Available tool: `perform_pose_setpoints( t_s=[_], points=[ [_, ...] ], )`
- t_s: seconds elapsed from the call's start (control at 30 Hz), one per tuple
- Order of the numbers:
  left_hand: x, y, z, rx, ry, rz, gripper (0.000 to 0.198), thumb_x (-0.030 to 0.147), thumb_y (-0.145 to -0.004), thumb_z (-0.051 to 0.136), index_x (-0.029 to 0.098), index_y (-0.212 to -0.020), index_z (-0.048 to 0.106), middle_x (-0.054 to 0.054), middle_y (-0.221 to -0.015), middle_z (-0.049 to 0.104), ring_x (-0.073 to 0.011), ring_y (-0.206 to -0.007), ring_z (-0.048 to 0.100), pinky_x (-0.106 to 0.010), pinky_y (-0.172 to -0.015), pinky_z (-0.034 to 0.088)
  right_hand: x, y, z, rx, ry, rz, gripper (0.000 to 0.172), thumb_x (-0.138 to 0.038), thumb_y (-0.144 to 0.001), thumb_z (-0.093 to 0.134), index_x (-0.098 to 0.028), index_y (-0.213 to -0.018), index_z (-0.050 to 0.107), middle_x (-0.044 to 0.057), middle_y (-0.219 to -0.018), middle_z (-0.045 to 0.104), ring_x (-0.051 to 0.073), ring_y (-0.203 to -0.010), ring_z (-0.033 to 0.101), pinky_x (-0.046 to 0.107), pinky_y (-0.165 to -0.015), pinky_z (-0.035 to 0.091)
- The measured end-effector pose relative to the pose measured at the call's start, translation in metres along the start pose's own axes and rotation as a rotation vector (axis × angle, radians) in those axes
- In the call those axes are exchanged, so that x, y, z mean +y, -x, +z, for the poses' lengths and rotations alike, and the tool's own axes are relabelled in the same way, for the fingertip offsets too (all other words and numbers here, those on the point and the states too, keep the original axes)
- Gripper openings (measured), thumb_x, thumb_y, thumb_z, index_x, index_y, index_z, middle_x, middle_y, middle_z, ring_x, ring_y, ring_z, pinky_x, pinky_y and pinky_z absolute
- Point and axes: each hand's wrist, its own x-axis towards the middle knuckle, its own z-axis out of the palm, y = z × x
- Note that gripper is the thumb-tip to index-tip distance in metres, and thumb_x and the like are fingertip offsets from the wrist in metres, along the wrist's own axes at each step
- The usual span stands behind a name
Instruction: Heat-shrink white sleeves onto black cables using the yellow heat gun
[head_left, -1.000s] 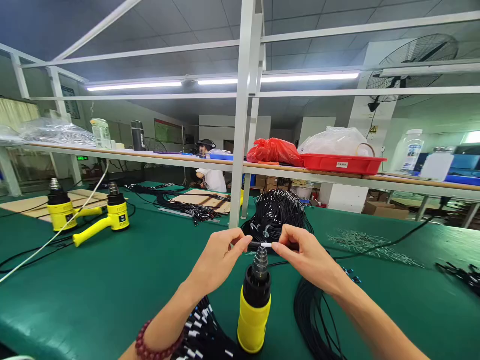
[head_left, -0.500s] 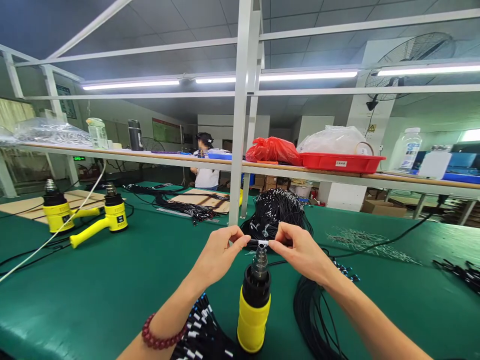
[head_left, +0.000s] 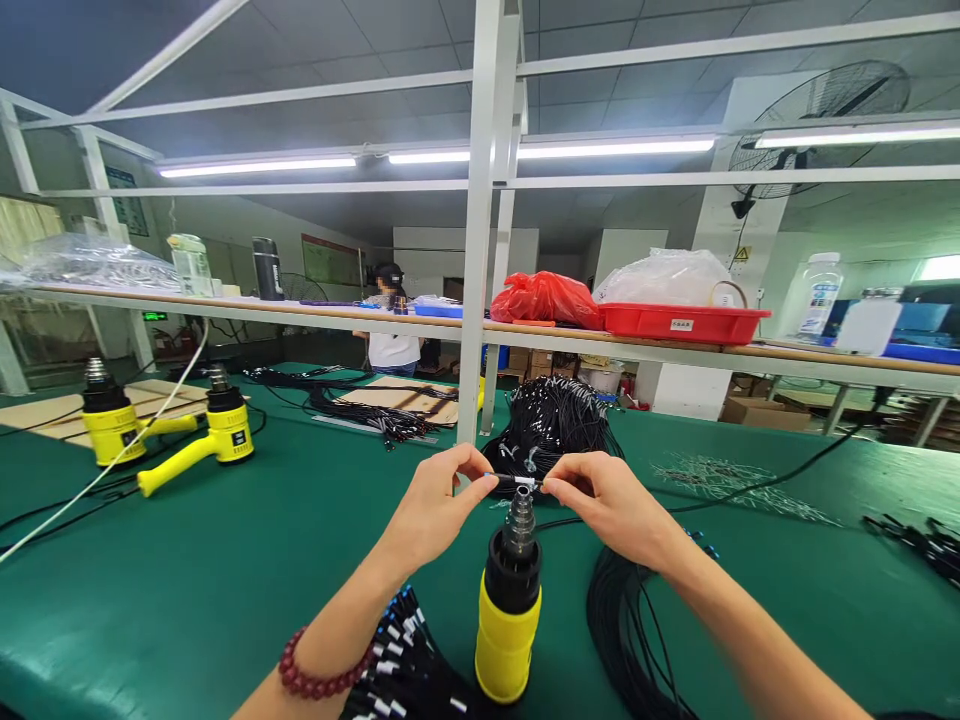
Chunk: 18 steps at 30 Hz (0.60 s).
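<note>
My left hand (head_left: 442,505) pinches one end of a thin black cable (head_left: 510,480) that carries a white sleeve. The fingers of my right hand (head_left: 607,500) are closed on the cable's other side. Between both hands, the white sleeve lies just above the metal nozzle of an upright yellow heat gun (head_left: 508,620). Below my left forearm is a bundle of black cables with white sleeves and blue tips (head_left: 394,655). A coil of black cable (head_left: 619,625) lies under my right forearm.
A large heap of black cables (head_left: 559,425) lies behind my hands, by the white shelf post (head_left: 480,230). Two more yellow heat guns (head_left: 229,430) stand at left. Thin clear strands (head_left: 739,485) are scattered at right. A red tray (head_left: 682,325) sits on the shelf; a person (head_left: 394,340) stands beyond.
My right hand has shifted slightly right along the cable, and the white sleeve has moved a little right over the nozzle. The person in the background has moved left.
</note>
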Motion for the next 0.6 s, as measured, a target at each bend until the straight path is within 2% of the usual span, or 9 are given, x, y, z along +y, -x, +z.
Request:
perform_pose_setpoints(
  t_s=[0.1,0.2,0.27,0.5,0.6],
  points=[
    [-0.0015,-0.0009,-0.0006,-0.010,-0.021,0.000,0.029,0.044,-0.091,0.049,0.020,-0.079,0.060,0.002,-0.075,0.062,-0.0154,-0.070,0.052,-0.026,-0.061,0.035,-0.0009,0.0026,-0.0021,0.003,-0.015,-0.030,0.024,-0.030,-0.088,0.052,-0.019,-0.071,0.065,-0.001,-0.065,0.062,0.013,-0.059,0.047,0.026,-0.055,0.033],
    [-0.0058,-0.0024,0.0011,-0.059,-0.068,-0.020,0.049,0.053,-0.095,0.036,0.019,-0.069,0.059,0.002,-0.062,0.056,-0.0143,-0.059,0.049,-0.026,-0.057,0.033,-0.0016,0.0030,-0.0015,0.001,-0.036,-0.038,0.023,-0.029,-0.088,0.053,-0.019,-0.071,0.064,-0.001,-0.066,0.061,0.013,-0.060,0.047,0.025,-0.056,0.034],
    [-0.0082,-0.0032,0.0027,-0.079,-0.085,-0.018,0.055,0.053,-0.096,0.032,0.018,-0.063,0.059,0.002,-0.056,0.053,-0.0140,-0.056,0.049,-0.026,-0.058,0.033,-0.0022,0.0026,-0.0010,0.005,-0.038,-0.033,0.023,-0.029,-0.088,0.053,-0.018,-0.070,0.063,-0.001,-0.066,0.061,0.013,-0.060,0.047,0.025,-0.055,0.033],
    [-0.0047,-0.0026,0.0022,-0.065,-0.053,0.013,0.042,0.046,-0.093,0.042,0.018,-0.067,0.058,0.002,-0.062,0.054,-0.0132,-0.058,0.045,-0.025,-0.055,0.030,-0.0024,0.0011,0.0011,0.039,-0.036,-0.033,0.019,-0.025,-0.085,0.055,-0.018,-0.069,0.064,-0.001,-0.066,0.063,0.013,-0.061,0.051,0.025,-0.056,0.036],
    [-0.0023,-0.0013,0.0009,-0.067,-0.012,0.014,0.032,0.042,-0.090,0.047,0.018,-0.072,0.061,0.001,-0.069,0.060,-0.0147,-0.064,0.049,-0.025,-0.057,0.032,-0.0006,0.0010,0.0026,0.052,-0.045,-0.028,0.016,-0.023,-0.083,0.056,-0.018,-0.069,0.064,0.000,-0.066,0.063,0.013,-0.061,0.053,0.024,-0.056,0.037]
  ],
)
